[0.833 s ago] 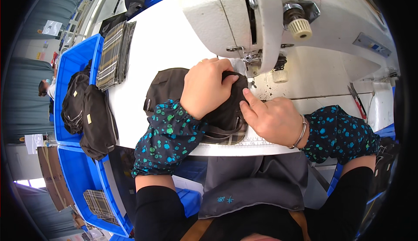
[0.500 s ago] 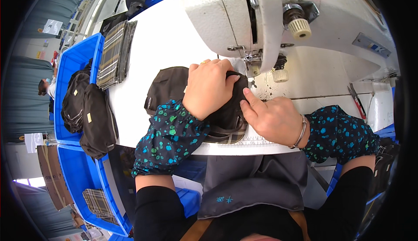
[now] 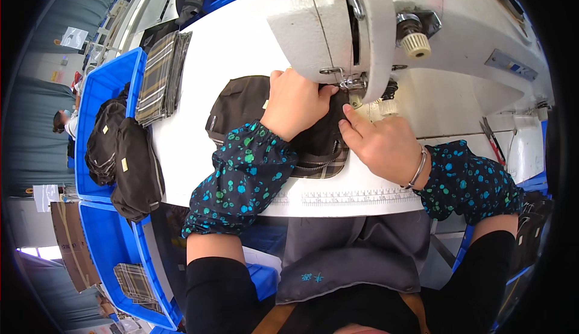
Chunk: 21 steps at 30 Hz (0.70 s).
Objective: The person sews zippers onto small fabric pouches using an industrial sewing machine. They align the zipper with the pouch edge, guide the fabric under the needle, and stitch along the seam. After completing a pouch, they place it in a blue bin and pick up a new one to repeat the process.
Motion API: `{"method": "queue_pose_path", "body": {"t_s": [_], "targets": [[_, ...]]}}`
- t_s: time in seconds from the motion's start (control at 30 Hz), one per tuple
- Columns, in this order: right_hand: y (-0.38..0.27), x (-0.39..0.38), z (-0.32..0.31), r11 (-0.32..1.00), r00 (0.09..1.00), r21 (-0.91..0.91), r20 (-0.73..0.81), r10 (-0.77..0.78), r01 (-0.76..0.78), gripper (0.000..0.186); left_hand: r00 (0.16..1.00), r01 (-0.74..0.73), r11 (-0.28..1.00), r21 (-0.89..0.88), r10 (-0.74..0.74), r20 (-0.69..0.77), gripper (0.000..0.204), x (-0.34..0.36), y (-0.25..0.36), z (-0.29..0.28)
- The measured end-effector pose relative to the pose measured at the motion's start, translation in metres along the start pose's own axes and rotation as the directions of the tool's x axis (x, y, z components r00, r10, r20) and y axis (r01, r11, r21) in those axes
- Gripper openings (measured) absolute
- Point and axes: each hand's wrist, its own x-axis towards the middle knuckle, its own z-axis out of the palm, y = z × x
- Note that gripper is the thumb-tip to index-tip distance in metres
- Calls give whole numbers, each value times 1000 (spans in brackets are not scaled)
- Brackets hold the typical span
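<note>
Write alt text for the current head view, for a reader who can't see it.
A person's left hand lies on dark zippered cloth at a white sewing machine, the right hand at the cloth's right edge. Plaid cloths are stacked on the table to the left, beside a blue bin of dark pieces; snips lie at right.

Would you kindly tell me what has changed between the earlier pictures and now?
The dark fabric piece has slid away from the person, toward the sewing machine, its near edge now clear of the ruler scale. The left hand and right hand moved forward with it; nothing was visibly grasped or released. The plaid stack, snips and blue bin stayed in place.
</note>
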Motion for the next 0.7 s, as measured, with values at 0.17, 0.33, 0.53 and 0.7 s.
{"method": "queue_pose_path", "body": {"t_s": [0.17,0.33,0.53,0.7], "targets": [[0,2,0,999,1000,36,-21,-7,7,29,1000,-5,999,-53,3,-29,21,-1,-7,5],[3,5,1,1000,999,6,-36,-19,19,30,998,-28,1000,10,29,-55,18,6,-11,3],[10,6,6,1000,999,-5,-44,-4,4,32,975,-44,962,270,100,-199,18,4,-4,-7],[10,6,5,1000,998,-22,-60,10,-11,29,979,-202,970,135,202,9,30,-32,38,-55]]}}
